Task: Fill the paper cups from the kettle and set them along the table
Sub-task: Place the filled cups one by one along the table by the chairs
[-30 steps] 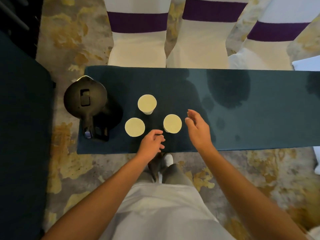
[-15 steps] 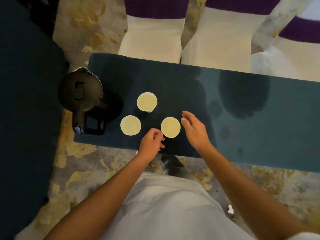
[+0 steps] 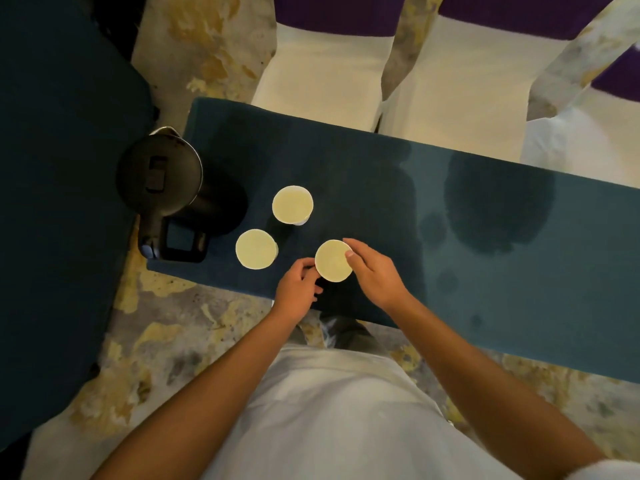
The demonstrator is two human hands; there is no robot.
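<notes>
Three pale paper cups stand on the dark teal table (image 3: 519, 306), seen from above. The far cup (image 3: 292, 204) and the left cup (image 3: 255, 249) stand free. Around the right cup (image 3: 331, 262) are both hands: my right hand (image 3: 375, 273) has its fingers curled round the cup's right rim, and my left hand (image 3: 298, 292) touches its left side with curled fingers. A black kettle (image 3: 162, 188) with its lid shut stands at the table's left end, handle toward me.
Dark wet patches (image 3: 498, 202) mark the tablecloth right of the cups. White chairs with purple bands (image 3: 322, 71) line the far side. Another dark table (image 3: 59, 202) lies to the left across a strip of patterned carpet.
Both hands have closed in on the right cup; the right hand moved left onto its rim and the left hand came up against its left side. The camera has shifted.
</notes>
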